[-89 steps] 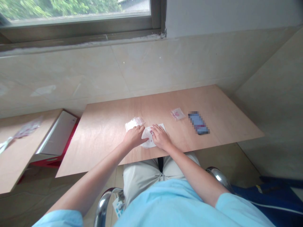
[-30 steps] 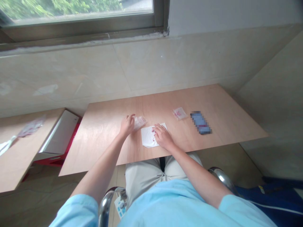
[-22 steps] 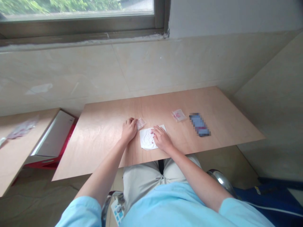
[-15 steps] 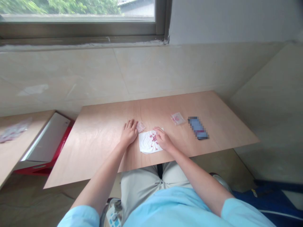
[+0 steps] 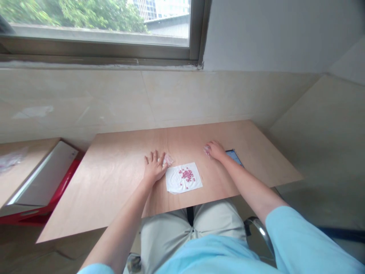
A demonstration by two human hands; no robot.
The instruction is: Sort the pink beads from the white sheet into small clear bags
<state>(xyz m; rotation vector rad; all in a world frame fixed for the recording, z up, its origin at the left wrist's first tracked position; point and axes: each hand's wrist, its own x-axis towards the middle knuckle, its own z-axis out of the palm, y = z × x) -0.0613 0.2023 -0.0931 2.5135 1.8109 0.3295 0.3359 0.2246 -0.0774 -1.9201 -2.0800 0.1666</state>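
My left hand (image 5: 154, 167) lies on the wooden table with its fingers spread, its thumb side against a small clear bag with pinkish stripes (image 5: 168, 159). To the right of that hand is a white paper sheet (image 5: 172, 184), with a cluster of pink beads (image 5: 187, 175) on it. Farther back and to the right, my right hand (image 5: 215, 149) is closed on a small clear bag of pink beads (image 5: 207, 150). Part of that bag is hidden under the fingers.
A phone (image 5: 234, 156) lies just beyond my right wrist, partly covered by the forearm. At the left, a second table (image 5: 31, 160) holds a plastic bag (image 5: 13, 160). A tiled wall (image 5: 171, 99) borders the table (image 5: 119, 160) at the back.
My right hand has left the beads on the paper, moved right and back, and taken hold of the small bag near the phone. My left hand remains beside the striped bag.
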